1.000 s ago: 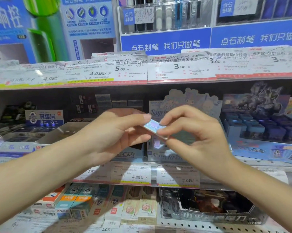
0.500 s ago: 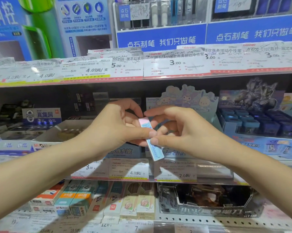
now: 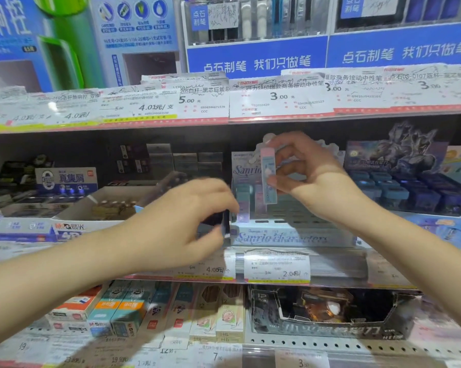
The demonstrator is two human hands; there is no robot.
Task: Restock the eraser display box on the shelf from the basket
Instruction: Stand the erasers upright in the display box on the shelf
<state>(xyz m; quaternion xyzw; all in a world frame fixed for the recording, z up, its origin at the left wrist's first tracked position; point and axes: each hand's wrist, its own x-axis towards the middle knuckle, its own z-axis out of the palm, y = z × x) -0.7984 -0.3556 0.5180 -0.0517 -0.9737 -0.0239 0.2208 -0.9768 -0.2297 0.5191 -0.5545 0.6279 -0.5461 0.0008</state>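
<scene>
The eraser display box (image 3: 290, 237) is pale blue with "Sanrio Characters" on its front and sits on the middle shelf. Two or three erasers (image 3: 244, 201) stand at its left side, and the other slots look empty. My right hand (image 3: 314, 179) pinches a long pink-and-blue eraser (image 3: 268, 179) upright just above the box's left part. My left hand (image 3: 187, 224) is blurred, lower and to the left of the box, with fingers loosely curled and nothing visible in them. The basket is out of view.
A white open carton (image 3: 101, 208) stands left of the display box and a blue box of dark erasers (image 3: 410, 197) stands to its right. Price tags line the shelf edges (image 3: 277, 266). The lower shelf holds pencil packs (image 3: 123, 312) and a black display box (image 3: 330, 314).
Both hands were pinching the eraser together. My left hand has let go and dropped down-left, while my right hand has turned the eraser upright and carried it up-right over the display box.
</scene>
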